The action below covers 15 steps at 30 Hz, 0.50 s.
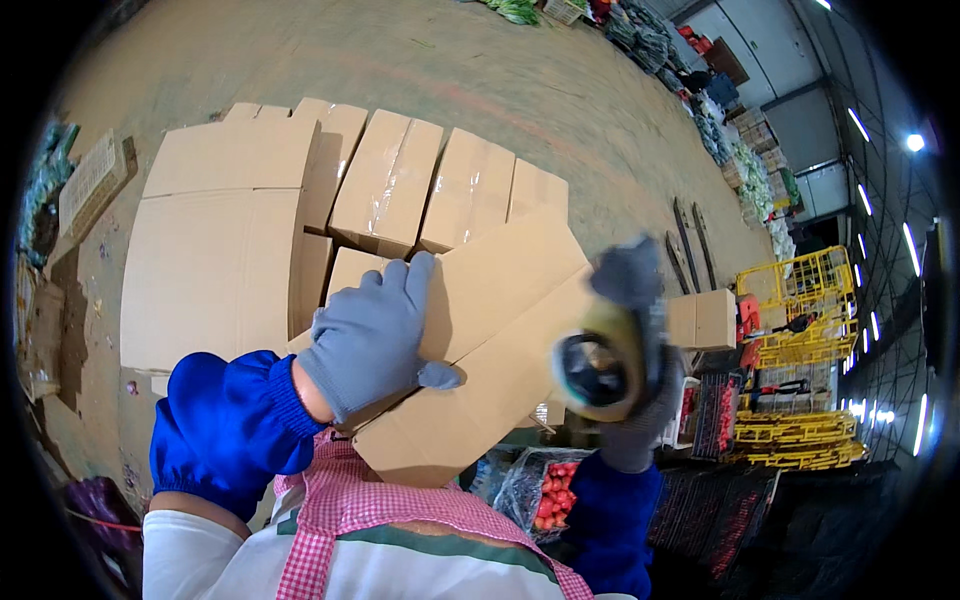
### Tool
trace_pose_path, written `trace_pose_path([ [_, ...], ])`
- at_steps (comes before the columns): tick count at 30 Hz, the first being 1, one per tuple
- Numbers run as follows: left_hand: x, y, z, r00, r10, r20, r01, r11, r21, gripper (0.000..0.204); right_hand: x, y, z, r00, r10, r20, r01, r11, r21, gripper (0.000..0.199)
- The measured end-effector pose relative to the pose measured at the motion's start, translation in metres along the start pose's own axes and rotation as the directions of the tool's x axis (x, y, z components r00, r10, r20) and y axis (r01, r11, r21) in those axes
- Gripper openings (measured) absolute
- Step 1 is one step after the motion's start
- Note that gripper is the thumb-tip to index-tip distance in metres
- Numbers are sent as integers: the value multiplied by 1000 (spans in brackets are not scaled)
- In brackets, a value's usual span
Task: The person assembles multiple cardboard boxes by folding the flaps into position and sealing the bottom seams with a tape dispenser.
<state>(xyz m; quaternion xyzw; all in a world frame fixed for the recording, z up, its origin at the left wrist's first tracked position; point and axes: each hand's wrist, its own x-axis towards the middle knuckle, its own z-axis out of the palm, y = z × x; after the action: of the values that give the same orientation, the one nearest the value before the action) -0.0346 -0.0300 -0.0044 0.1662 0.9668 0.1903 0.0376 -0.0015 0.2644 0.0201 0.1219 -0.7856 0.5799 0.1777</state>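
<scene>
My left hand, in a grey glove, lies with fingers stretched and thumb out on a cardboard box in front of my chest. The palm rests near the left edge of its flaps, which meet along a slanting seam. On the right, my right hand, gloved too, grips a tape dispenser with a yellowish roll of tape on it. Motion smears the dispenser, and it hangs over the box's right end. Whether it touches the cardboard I cannot tell.
Several taped cartons stand just beyond the box. A larger carton is at the left. Red produce in a plastic-lined crate sits by my right forearm. Yellow metal carts and pallet-jack forks are farther right.
</scene>
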Motion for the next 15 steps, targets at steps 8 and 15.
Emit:
trace_pose_path([
  [8, -4, -13, 2, 998, 29, -60, -33, 998, -57, 112, 5, -19, 92, 983, 157, -92, -156, 988, 22, 22],
  [15, 4, -54, -4, 973, 202, -112, -231, 831, -507, 74, -6, -7, 74, 992, 117, 40, -116, 992, -40, 27],
])
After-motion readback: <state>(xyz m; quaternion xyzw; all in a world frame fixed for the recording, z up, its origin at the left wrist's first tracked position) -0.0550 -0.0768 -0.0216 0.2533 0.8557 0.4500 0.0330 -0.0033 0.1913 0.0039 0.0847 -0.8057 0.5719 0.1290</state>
